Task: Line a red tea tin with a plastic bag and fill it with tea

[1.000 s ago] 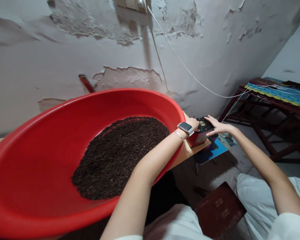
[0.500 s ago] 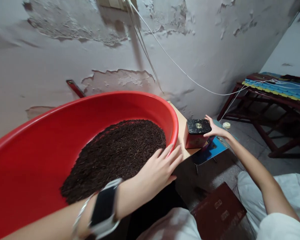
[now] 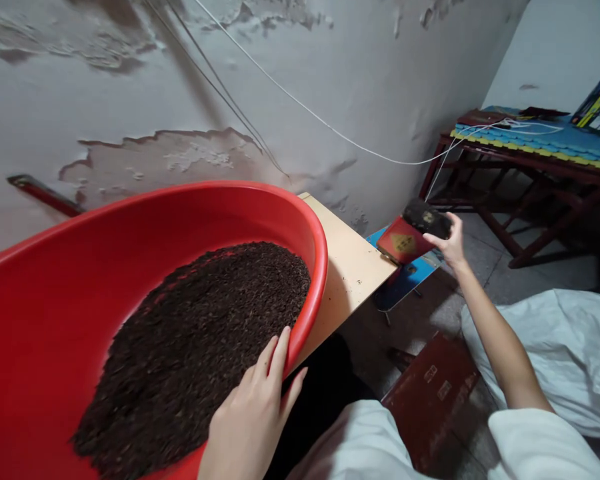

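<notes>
My left hand (image 3: 250, 410) is closed over the near right rim of a large red basin (image 3: 318, 267), fingers on the inner side and thumb outside. Dark, dry, shredded material like loose tea leaves (image 3: 195, 347) is heaped in the basin. Out to the right, my right hand (image 3: 451, 243) grips a red tin (image 3: 405, 240) with a worn black lid and a gold diamond label. The tin is tilted at the corner of a pale wooden board (image 3: 347, 267); whether it still touches the board I cannot tell.
A blue-topped small table (image 3: 410, 283) stands below the board's corner. Behind it is a dark red bench (image 3: 520, 157) with blue and yellow mats. A white cable (image 3: 340, 137) hangs along the peeling wall. A dark red wooden stool (image 3: 433, 400) stands by my knees.
My right hand has closed on the tin, tilted it and moved it right to the board's corner. My left hand has slid nearer along the basin's rim. The view has shifted right.
</notes>
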`<state>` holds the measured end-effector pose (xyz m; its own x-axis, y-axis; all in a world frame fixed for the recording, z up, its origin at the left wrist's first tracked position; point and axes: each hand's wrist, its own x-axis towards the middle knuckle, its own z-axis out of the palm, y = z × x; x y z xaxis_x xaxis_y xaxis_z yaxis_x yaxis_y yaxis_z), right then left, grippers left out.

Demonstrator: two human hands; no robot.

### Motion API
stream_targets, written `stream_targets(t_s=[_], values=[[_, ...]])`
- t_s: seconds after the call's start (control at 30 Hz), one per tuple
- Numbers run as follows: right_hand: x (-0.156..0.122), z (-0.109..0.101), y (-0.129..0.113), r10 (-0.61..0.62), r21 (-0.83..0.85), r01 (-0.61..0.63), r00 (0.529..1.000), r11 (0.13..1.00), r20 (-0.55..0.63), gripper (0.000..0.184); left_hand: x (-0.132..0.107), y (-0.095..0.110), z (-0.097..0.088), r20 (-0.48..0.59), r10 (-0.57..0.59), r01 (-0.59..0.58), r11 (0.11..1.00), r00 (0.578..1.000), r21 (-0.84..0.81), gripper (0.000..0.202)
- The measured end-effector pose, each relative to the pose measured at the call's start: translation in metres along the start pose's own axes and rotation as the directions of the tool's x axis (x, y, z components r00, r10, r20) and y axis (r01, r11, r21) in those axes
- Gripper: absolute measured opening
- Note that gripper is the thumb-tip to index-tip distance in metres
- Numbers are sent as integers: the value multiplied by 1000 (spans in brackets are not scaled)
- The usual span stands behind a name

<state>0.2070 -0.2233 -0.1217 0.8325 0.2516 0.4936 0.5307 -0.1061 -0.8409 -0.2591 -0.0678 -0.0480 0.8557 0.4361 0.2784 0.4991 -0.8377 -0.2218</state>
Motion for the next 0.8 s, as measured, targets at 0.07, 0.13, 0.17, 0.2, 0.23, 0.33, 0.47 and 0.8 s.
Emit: stream_targets(t_s=[0.07,0.13,0.17,0.2,0.23,0.33,0.47,0.8], values=[[5,-18,15,-10,-95,-9,980,995,-197,106,0,1,-1,-8,-18,18,1000,1000,5,47],[4,-30,31,7,-211,-82,943,974,-331,107,-1,1,0,-11,-11,11,1000,1000,7,48],[2,-33,39,34,-256,-140,925,956,-380,107,-2,2,1,-9,-6,6,1000,1000,12,48],[-2,-35,48,72,-286,-208,904,935,-421,107,-2,2,1,-7,-1,1,1000,1000,21,48],[-9,-35,58,121,-299,-279,883,913,-453,107,-3,3,2,-6,0,0,999,1000,37,47],[-34,-26,88,292,-271,-490,791,829,-538,102,-4,4,5,-8,-6,7,996,1000,94,46],[-67,0,124,498,-189,-693,655,696,-569,104,-5,7,8,-13,-5,7,991,1000,131,46],[-45,57,163,532,-141,-693,652,707,-540,114,-6,14,7,64,-75,66,987,995,144,55]])
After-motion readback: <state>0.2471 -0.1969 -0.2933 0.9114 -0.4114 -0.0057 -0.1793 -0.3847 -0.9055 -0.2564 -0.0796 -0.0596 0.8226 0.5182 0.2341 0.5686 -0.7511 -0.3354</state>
